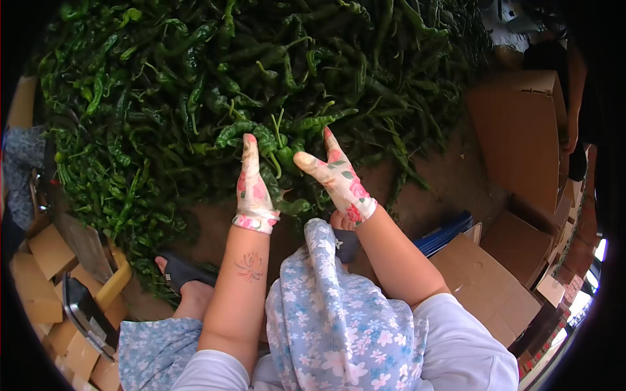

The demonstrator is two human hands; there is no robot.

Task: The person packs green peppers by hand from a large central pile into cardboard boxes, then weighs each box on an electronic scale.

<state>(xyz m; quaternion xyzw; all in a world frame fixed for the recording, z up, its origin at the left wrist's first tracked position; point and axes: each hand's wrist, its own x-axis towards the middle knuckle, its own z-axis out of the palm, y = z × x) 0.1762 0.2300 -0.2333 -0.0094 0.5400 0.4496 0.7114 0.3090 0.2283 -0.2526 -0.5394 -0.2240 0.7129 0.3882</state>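
Long green peppers (195,85) lie in a large heap that fills the upper part of the view. My left hand (253,186), in a white glove with pink flowers, is at the near edge of the heap, fingers extended upward beside a curled pepper (244,130). To its right, my right hand (338,179), in a matching glove, has its thumb spread from its fingers, whose tips reach a pepper (324,121). Between the two hands are a few green peppers and stems. Neither hand is closed round a pepper.
Cardboard boxes (515,124) stand at the right, with an opened carton (482,283) nearer. More cardboard (36,283) and a dark framed object (88,316) are at the lower left. Another person's arm (576,91) shows at the upper right. A blue item (443,234) lies beside the carton.
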